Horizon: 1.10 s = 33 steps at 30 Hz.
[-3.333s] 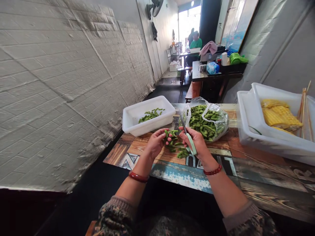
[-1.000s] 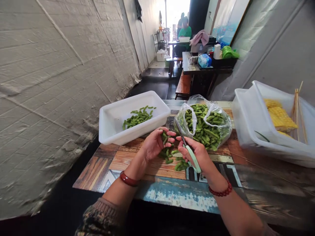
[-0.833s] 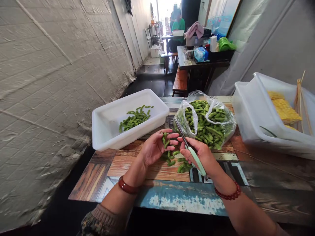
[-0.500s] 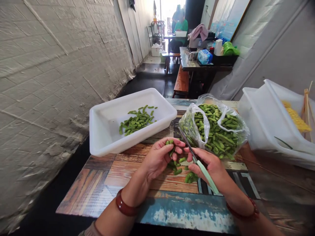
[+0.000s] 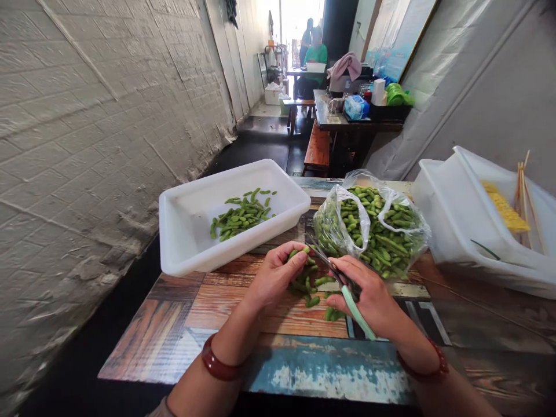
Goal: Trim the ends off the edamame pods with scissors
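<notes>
Table (image 5: 234, 298): wooden, patchwork top, blue strip along the near edge.
Tub (image 5: 260, 231): white, upright, at the left edge toward the far left corner; a small heap of pods (image 5: 243, 217) on its floor.
Left hand (image 5: 278, 275): above the table's middle, thumb and fingers closed together on a few held pods (image 5: 299, 253).
Loose pods (image 5: 310, 286): on the table beneath and between the hands, inward from the near edge.
Scissors (image 5: 354, 307): mint handle, tips at a held pod; whether they touch is too small to tell.
Right hand (image 5: 371, 295): curled around the scissors' handle.
Bag (image 5: 334, 229): clear plastic, open, full of pods, near the far edge.
Nested tubs (image 5: 447, 231): farther right, the inner one tilted, holding corn (image 5: 506, 207) and sticks (image 5: 521, 200).
</notes>
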Available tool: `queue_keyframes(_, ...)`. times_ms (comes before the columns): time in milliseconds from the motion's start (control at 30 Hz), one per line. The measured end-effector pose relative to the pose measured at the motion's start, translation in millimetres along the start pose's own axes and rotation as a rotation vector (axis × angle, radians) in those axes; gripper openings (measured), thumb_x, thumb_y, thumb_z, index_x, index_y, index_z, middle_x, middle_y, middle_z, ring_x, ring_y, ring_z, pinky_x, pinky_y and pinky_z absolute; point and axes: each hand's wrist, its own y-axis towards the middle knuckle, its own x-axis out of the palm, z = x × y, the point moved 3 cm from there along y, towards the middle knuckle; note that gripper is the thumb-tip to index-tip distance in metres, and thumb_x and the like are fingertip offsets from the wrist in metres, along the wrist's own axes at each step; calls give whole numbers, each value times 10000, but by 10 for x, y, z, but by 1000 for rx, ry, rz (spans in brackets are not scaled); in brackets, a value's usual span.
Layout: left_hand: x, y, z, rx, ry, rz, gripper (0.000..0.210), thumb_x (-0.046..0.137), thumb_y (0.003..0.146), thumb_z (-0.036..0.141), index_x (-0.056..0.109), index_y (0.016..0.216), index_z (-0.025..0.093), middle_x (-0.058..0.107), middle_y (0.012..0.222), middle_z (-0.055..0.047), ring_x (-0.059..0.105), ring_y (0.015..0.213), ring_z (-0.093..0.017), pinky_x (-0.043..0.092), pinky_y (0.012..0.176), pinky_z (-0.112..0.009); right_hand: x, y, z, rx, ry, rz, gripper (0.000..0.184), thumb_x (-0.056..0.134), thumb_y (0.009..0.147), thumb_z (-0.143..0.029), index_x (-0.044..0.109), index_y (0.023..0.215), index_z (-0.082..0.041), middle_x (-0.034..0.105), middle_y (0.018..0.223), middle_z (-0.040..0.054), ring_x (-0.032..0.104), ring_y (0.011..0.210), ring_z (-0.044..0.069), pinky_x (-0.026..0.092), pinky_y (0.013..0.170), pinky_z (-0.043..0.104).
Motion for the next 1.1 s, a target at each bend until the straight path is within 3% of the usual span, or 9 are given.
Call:
queue_keyframes(133,-26,-7,8,22,-11,25,278,801,713,393,733,827,149,640,708,-22,516,593,-101,428,558,-201,10,-8,6,-24,-42,-21,527,739,810,-326,577,1306,-250,649,1131,100,660,934,235,585,784,353)
queue_keyframes(233,-30,-3,10,51,-5,37,242,799,717,373,741,828,166,664,773,-30,556,657,-122,469,622,-219,3,1,-1,-41,-62,-34,539,741,812,-309,566,1319,-246,648,1111,94,653,910,223,576,802,353)
queue_keyframes(567,-34,12,3,104,64,9,217,785,735,376,726,805,180,630,778,-27,527,707,-134,456,676,-220,-5,21,-20,-60,-94,-53,541,725,831,-287,544,1339,-249,652,1118,78,655,956,230,563,884,369)
queue_keyframes(900,-12,13,-76,5,106,-70,255,690,831,414,617,839,170,429,620,50,324,534,-68,279,486,-168,35,3,15,-120,-100,-55,461,674,879,-326,551,1306,-203,672,1046,89,672,908,219,574,809,338)
queue_keyframes(1033,19,29,-102,-57,17,-74,229,672,851,383,577,826,176,417,592,66,312,496,-49,256,459,-145,42,14,16,-124,-91,-46,395,659,891,-304,579,1259,-185,687,1035,93,679,933,222,573,833,342)
queue_keyframes(1100,22,50,-91,-66,-89,-69,186,647,863,356,595,918,186,469,594,58,335,469,-51,270,437,-145,38,23,36,-124,-86,7,381,670,883,-307,598,1230,-166,697,1022,101,683,931,226,574,838,342)
